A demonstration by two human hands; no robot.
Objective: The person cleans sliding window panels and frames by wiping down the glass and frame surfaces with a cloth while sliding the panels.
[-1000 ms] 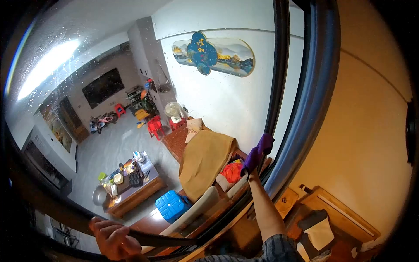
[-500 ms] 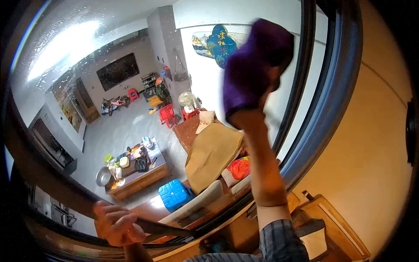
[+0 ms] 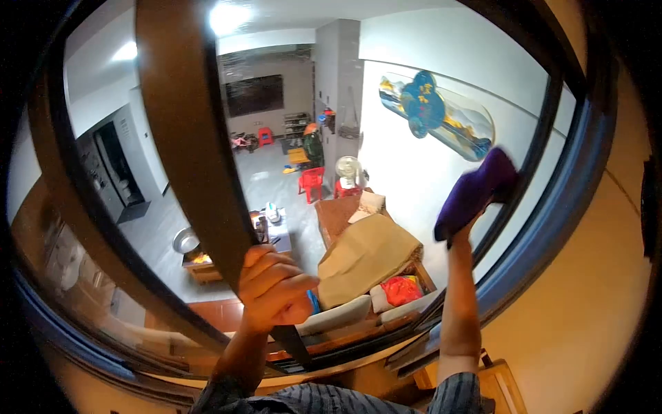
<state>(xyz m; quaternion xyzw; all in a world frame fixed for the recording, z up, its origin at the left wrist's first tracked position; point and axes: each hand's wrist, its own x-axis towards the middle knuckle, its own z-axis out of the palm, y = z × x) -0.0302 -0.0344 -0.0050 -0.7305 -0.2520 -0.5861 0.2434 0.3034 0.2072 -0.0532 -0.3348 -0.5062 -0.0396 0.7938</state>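
A purple cloth (image 3: 479, 190) covers most of my right hand (image 3: 474, 222), which is raised by the glass pane (image 3: 414, 176) near the right bar of the window. The fingers under the cloth are mostly hidden. Lower and to the left, my left hand (image 3: 274, 286) has its fingers curled at the edge of the dark upright window frame (image 3: 189, 124). My left forearm comes up from the bottom of the view.
Through the glass stand a sofa with a tan cover (image 3: 365, 255), a red bag (image 3: 401, 290), red stools (image 3: 311, 183), a fan (image 3: 347, 169) and a low table (image 3: 279, 234). A wooden chair (image 3: 502, 386) is at the lower right.
The view has turned left, bringing the upright frame towards the middle. My right hand with the cloth swung up across the glass, then down to the right. My left hand stays at the frame.
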